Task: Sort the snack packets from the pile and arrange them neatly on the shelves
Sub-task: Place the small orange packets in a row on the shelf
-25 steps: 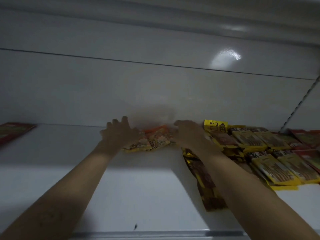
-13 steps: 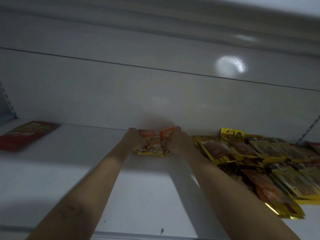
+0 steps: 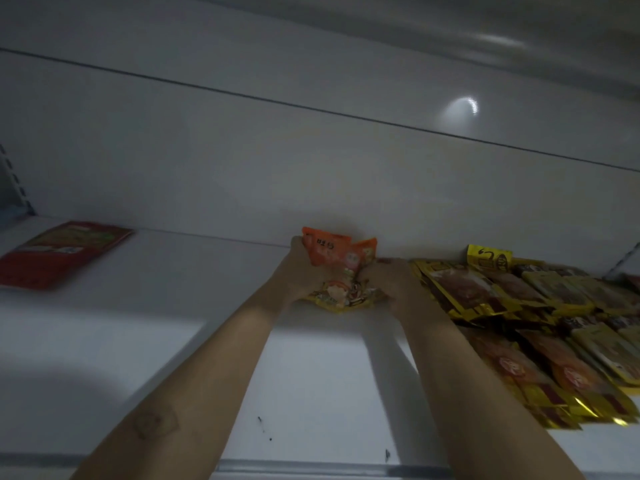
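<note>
A small bundle of orange-and-yellow snack packets [image 3: 337,271] at the rear of a white shelf [image 3: 173,341], close to the back panel [image 3: 242,150]. The long axis runs front to back. The orange top ends point toward the panel and are tilted upward, while the yellow bottom ends lie nearer the camera. Two orange tops are visible, but the number of packets in the bundle cannot be told, and the print is too blurred to read. The left hand [image 3: 296,271] grips the left edge and the right hand [image 3: 391,282] grips the lower right edge. The fingers of both are curled around the bundle and largely hidden behind it. Just beside the right hand lie rows of overlapping yellow packets [image 3: 502,296], their long axes also front to back. The rows are cut off by the right frame edge and partly covered by the right forearm. Well apart at the far left, a red packet [image 3: 62,252] lies flat, clipped by the frame edge. A slotted upright [image 3: 12,181] stands behind it, dim and only partly visible.
</note>
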Demonstrator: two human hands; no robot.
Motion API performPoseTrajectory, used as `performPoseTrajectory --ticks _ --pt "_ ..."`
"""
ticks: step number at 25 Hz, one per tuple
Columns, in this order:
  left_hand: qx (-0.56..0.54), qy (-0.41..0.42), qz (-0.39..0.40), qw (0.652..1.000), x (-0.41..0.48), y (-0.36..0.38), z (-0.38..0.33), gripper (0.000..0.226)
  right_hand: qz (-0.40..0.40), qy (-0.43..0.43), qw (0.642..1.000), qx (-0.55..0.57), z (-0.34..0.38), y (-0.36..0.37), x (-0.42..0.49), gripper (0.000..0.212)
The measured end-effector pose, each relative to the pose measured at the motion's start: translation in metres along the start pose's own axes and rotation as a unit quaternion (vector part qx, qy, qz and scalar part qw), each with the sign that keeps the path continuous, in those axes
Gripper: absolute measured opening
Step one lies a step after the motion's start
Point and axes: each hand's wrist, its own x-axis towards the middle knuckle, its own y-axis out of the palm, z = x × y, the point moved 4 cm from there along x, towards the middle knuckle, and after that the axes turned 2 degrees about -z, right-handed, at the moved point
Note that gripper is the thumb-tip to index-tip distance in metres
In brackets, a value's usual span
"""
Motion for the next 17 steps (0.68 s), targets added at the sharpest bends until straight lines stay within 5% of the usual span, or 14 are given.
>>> performPoseTrajectory --ticks 3,7,9,13,17 --pt "-0.036 0.066 -0.051 0.996 -0.001 -0.001 0.005 0.063 -0.018 -0.119 0.99 0.075 -0.008 -0.002 -0.009 0.045" --pt "-0.041 0.107 -0.051 0.992 0.0 -0.005 0.012 0.057 -0.003 -0.23 0.973 0.038 -0.012 0.002 -0.021 0.045" --pt "-0.034 0.125 -0.019 0.991 -0.002 -0.005 0.013 0.053 0.019 -0.244 0.969 0.017 -0.016 0.001 -0.021 0.053" --pt "-0.008 0.124 0.004 0.992 -0.01 -0.008 0.011 0.06 -0.057 -0.23 0.97 -0.062 -0.021 0.003 -0.027 0.043" --pt "0.002 0.155 -0.042 0.987 -0.028 -0.001 -0.017 0.064 -0.096 -0.285 0.954 0.012 0.008 -0.014 -0.052 0.044"
